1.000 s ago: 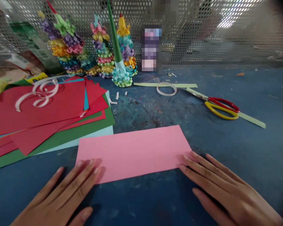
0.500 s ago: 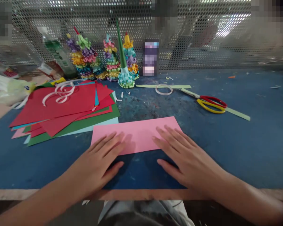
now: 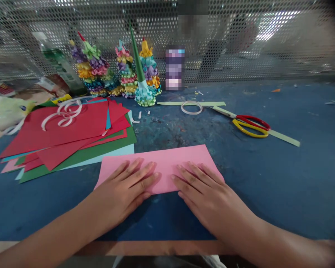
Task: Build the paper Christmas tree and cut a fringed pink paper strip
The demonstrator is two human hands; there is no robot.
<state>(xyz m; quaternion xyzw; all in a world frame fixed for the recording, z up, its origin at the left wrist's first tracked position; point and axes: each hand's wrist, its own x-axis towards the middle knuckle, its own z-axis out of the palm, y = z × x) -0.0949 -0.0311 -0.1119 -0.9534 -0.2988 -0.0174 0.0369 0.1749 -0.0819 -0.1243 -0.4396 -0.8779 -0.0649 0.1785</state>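
Observation:
A folded pink paper (image 3: 167, 158) lies on the blue table (image 3: 281, 178) in front of me. My left hand (image 3: 125, 190) rests flat on its near left part, fingers stretched out. Flat on the paper's near right part lies my right hand (image 3: 205, 193), fingers spread. The fingertips of both hands almost meet at the paper's middle. Neither hand holds anything.
A stack of red, green and light blue paper sheets (image 3: 69, 137) with white curls lies at the left. Several paper trees (image 3: 123, 72) stand at the back by a mesh wall. Scissors (image 3: 247, 123), a tape ring (image 3: 191, 107) and green strips (image 3: 284, 138) lie at the right.
Both hands slid from the paper's outer near corners toward its middle. The view pulled back, so the table's near edge shows.

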